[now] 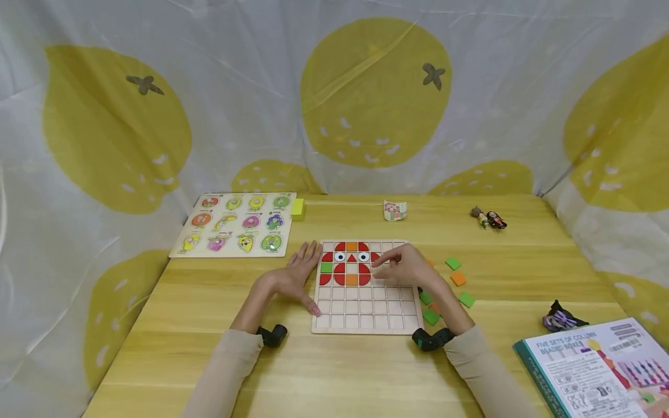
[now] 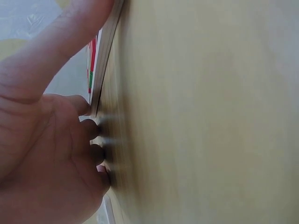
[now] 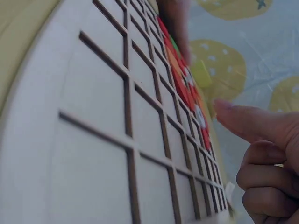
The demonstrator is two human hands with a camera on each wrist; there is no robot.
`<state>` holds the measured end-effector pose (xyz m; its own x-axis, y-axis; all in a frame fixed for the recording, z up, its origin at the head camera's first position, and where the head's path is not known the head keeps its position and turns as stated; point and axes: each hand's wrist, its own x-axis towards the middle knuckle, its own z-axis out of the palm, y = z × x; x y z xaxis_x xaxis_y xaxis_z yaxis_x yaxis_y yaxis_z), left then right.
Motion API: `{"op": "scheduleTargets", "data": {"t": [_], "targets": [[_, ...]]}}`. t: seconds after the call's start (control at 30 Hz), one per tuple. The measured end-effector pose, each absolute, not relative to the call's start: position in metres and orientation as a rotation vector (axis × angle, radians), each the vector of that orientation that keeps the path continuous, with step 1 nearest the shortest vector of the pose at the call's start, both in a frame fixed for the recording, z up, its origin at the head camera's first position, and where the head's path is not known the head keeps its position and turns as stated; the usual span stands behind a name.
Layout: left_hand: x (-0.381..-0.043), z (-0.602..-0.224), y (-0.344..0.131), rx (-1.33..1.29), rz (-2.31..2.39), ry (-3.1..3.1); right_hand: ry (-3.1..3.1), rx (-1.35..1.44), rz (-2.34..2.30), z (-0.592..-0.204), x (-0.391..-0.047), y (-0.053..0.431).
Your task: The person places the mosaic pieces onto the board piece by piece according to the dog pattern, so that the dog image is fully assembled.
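Observation:
A wooden grid board (image 1: 345, 330) carries flat pieces in red, orange and green, two eye pieces among them, in its upper left squares. My left hand (image 1: 292, 280) rests spread along the board's left side, thumb on the lower left corner. The left wrist view has the thumb (image 2: 51, 46) over the board's edge and the other fingertips down by the tabletop. My right hand (image 1: 405, 265) hovers over the board's right half, index finger and thumb extended and apart beside a red piece (image 1: 374, 257). Its other fingers (image 3: 264, 179) curl in; no piece shows between them.
Loose green and orange squares (image 1: 458, 278) lie right of the board, partly under my right forearm. A fruit puzzle (image 1: 235, 232) and yellow block (image 1: 298, 209) sit back left. Behind are a pattern card (image 1: 395, 211) and small figures (image 1: 488, 218). A boxed game (image 1: 590, 366) and dark purple item (image 1: 561, 318) lie front right.

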<state>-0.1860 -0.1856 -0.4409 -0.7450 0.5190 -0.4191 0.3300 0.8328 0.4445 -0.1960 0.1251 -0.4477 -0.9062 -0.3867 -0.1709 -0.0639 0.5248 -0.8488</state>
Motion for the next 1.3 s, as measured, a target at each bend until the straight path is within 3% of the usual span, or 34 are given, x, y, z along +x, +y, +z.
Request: {"op": "scheduleTargets", "data": {"t": [0.3, 0.53, 1.0, 1.3], "targets": [[-0.190, -0.441, -0.185, 0.617, 0.486, 2.467, 2.597, 0.012, -1.243, -0.432, -0.196, 0.224], [-0.189, -0.440, -0.188, 0.621, 0.510, 2.476, 2.606, 0.218, -1.130, -0.434, -0.197, 0.252], [-0.190, -0.444, -0.185, 0.666, 0.484, 2.474, 2.643, 0.073, -1.125, -0.438, -0.198, 0.250], [-0.188, -0.443, -0.185, 0.635, 0.477, 2.474, 2.465, -0.220, -1.345, -0.438, -0.201, 0.173]]}}
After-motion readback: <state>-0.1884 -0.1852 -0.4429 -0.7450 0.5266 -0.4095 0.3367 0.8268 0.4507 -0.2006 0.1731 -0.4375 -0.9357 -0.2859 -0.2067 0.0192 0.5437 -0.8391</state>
